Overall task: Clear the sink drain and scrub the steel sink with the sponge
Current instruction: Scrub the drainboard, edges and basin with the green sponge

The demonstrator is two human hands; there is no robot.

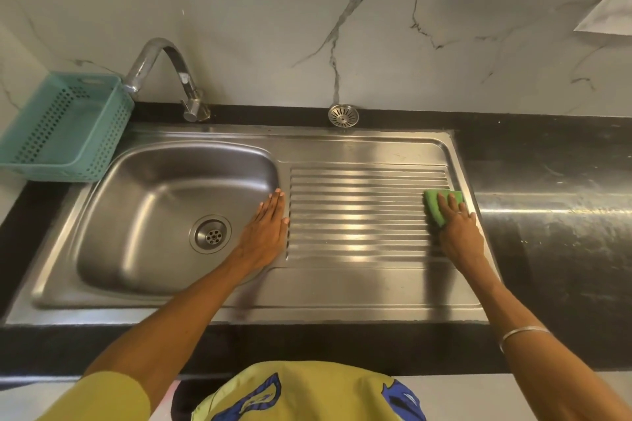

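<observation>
The steel sink [164,188] has a bowl on the left with an uncovered drain [211,233] and a ribbed drainboard [359,212] on the right. A green sponge [436,203] lies at the drainboard's right end. My right hand [458,232] presses flat on the sponge with straight fingers. My left hand [265,232] rests flat, fingers straight, on the ridge between bowl and drainboard. The round metal drain strainer [343,115] lies on the black counter behind the sink.
A curved steel tap [164,68] stands at the back left of the bowl. A teal perforated basket [65,128] sits on the counter's left end. Black counter [554,202] extends to the right. A marble wall [307,27] rises behind.
</observation>
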